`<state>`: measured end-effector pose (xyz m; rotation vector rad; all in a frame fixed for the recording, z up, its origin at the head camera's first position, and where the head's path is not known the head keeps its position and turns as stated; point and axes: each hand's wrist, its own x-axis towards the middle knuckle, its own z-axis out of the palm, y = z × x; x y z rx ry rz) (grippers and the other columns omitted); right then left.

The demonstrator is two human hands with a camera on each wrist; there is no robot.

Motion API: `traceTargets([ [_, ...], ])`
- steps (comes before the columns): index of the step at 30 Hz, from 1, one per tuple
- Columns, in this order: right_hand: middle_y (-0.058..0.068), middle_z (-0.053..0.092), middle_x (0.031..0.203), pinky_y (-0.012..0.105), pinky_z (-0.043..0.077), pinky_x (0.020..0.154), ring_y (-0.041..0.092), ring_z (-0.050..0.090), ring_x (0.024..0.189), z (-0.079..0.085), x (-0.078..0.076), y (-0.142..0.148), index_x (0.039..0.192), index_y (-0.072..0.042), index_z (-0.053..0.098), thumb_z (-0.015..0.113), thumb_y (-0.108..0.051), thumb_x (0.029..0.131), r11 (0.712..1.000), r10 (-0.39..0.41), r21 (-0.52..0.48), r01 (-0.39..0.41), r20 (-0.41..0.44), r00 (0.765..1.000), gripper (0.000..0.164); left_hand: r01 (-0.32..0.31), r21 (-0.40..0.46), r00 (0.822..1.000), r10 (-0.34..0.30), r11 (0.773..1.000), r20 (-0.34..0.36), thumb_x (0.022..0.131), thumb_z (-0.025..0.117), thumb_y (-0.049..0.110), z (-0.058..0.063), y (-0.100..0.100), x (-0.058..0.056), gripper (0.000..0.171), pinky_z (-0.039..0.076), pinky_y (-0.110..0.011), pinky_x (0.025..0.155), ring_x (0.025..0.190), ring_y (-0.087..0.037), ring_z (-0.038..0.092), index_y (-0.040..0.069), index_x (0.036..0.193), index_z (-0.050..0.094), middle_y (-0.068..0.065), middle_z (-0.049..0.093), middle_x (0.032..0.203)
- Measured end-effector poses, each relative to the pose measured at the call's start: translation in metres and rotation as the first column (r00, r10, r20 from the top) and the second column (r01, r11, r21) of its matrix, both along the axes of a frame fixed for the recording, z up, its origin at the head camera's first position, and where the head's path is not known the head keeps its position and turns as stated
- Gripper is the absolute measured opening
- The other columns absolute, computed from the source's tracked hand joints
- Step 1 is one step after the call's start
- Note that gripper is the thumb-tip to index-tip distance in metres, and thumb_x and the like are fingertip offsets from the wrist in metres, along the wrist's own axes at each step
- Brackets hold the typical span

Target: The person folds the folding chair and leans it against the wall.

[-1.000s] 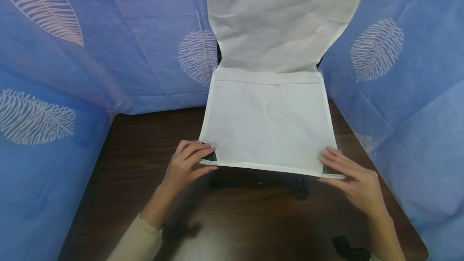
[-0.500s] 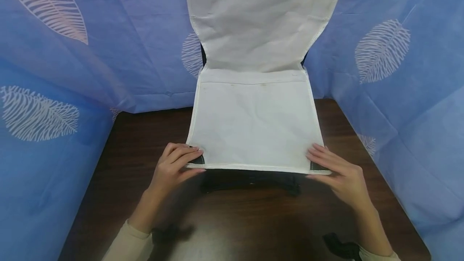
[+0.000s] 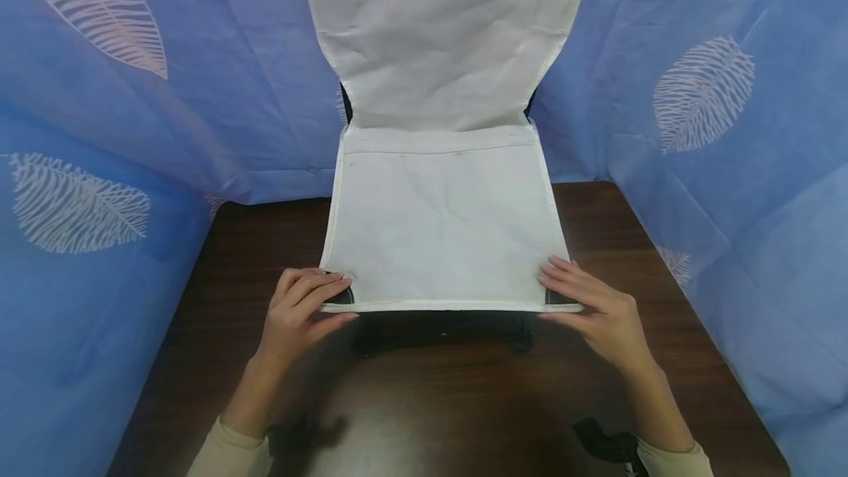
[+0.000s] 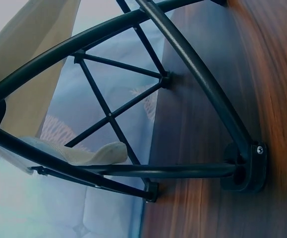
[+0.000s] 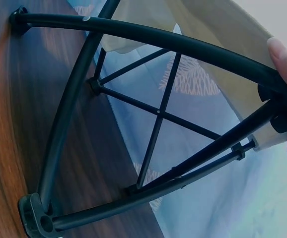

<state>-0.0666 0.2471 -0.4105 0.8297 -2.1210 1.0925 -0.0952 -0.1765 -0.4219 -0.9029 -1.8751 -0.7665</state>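
A folding chair with a white fabric seat (image 3: 444, 219) and backrest stands on the dark wooden table, its seat front facing me. My left hand (image 3: 298, 308) grips the seat's left front corner, fingers over a dark corner patch and thumb under the edge. At the opposite front corner, my right hand (image 3: 596, 308) holds on the same way; its fingertips (image 5: 282, 54) show at the fabric in the right wrist view. Under the seat, the left wrist view shows the chair's black tubular frame (image 4: 198, 74), with crossed bars at the back and feet on the wood.
Blue curtains (image 3: 265, 94) with white leaf prints hang behind and along both sides of the wooden table (image 3: 450, 411). A black strap-like device (image 3: 606, 444) sits by my right wrist. Long sleeves cover my forearms.
The chair has slid left across the table, and its front edge has turned from slanted to nearly level. Both hands have moved left with it, keeping their hold on the corners.
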Motion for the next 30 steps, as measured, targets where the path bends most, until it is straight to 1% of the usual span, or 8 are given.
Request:
traceTargets([
  [10,0.011,0.07,0.119,0.027,0.038,0.112,0.012,0.057,0.126,-0.002,-0.006,-0.015,0.109,-0.001,0.073,0.072,-0.041,0.08,1.0,0.001,0.008,-0.001,0.002,1.0,0.05,-0.038,0.015,0.999,0.038,0.999,-0.032,0.086,0.069,0.047,-0.002,-0.012,0.002,0.047,0.044,-0.023,0.092,0.085,-0.031,0.058,0.002,0.097,0.077,-0.013,0.074,0.092],
  [14,0.012,0.07,0.12,0.026,0.036,0.114,0.013,0.055,0.128,-0.008,-0.009,-0.02,0.11,0.002,0.072,0.071,-0.041,0.081,1.0,0.011,0.003,-0.011,-0.003,1.0,0.051,-0.055,0.013,0.998,0.055,0.998,-0.025,0.086,0.068,0.047,-0.003,-0.016,0.003,0.047,0.042,-0.018,0.097,0.085,-0.031,0.058,0.002,0.097,0.077,-0.013,0.074,0.093],
  [17,0.013,0.069,0.121,0.025,0.035,0.114,0.014,0.054,0.13,-0.009,-0.009,-0.023,0.111,0.002,0.071,0.069,-0.041,0.083,1.0,0.02,0.014,-0.02,-0.002,1.0,0.051,-0.049,0.017,0.999,0.049,0.999,-0.005,0.087,0.067,0.046,-0.003,-0.018,0.005,0.048,0.04,-0.016,0.104,0.088,-0.032,0.059,0.001,0.098,0.076,-0.014,0.073,0.094],
  [19,0.014,0.067,0.123,0.024,0.034,0.115,0.014,0.052,0.131,-0.008,-0.01,-0.023,0.114,0.001,0.07,0.068,-0.041,0.084,0.999,0.033,0.039,-0.033,0.005,0.999,0.051,-0.027,0.017,1.0,0.027,0.999,0.011,0.087,0.068,0.045,-0.003,-0.019,0.005,0.048,0.04,-0.016,0.107,0.092,-0.033,0.06,0.0,0.098,0.075,-0.016,0.072,0.094],
  [22,0.01,0.063,0.132,0.022,0.029,0.117,0.013,0.046,0.136,-0.003,-0.01,-0.02,0.122,-0.003,0.066,0.064,-0.043,0.087,0.989,0.035,0.141,-0.039,0.031,0.999,0.053,0.026,0.001,0.999,-0.026,1.0,0.027,0.087,0.068,0.043,-0.002,-0.021,0.003,0.047,0.04,-0.019,0.109,0.1,-0.032,0.063,-0.002,0.1,0.074,-0.018,0.07,0.097],
  [26,0.002,0.052,0.146,0.02,0.018,0.121,0.013,0.032,0.145,0.006,-0.011,-0.012,0.135,-0.011,0.057,0.057,-0.048,0.091,0.953,0.035,0.295,-0.062,0.097,0.995,0.058,0.112,-0.063,0.993,-0.11,0.992,0.039,0.088,0.067,0.038,0.003,-0.025,-0.002,0.046,0.041,-0.027,0.11,0.113,-0.03,0.063,-0.004,0.105,0.072,-0.022,0.068,0.108],
  [28,0.0,0.048,0.149,0.02,0.014,0.122,0.014,0.027,0.148,0.009,-0.011,-0.009,0.139,-0.012,0.054,0.055,-0.048,0.092,0.938,0.043,0.337,-0.082,0.123,0.992,0.06,0.149,-0.097,0.988,-0.144,0.984,0.058,0.088,0.066,0.037,0.005,-0.028,-0.003,0.046,0.04,-0.03,0.111,0.118,-0.029,0.061,-0.004,0.108,0.07,-0.022,0.067,0.113],
  [30,0.001,0.048,0.149,0.02,0.013,0.122,0.014,0.027,0.148,0.011,-0.011,-0.008,0.14,-0.012,0.053,0.054,-0.049,0.092,0.929,0.05,0.357,-0.094,0.131,0.99,0.06,0.175,-0.12,0.983,-0.166,0.977,0.083,0.088,0.066,0.037,0.006,-0.03,-0.004,0.047,0.039,-0.032,0.112,0.119,-0.029,0.061,-0.004,0.11,0.069,-0.022,0.067,0.116],
])
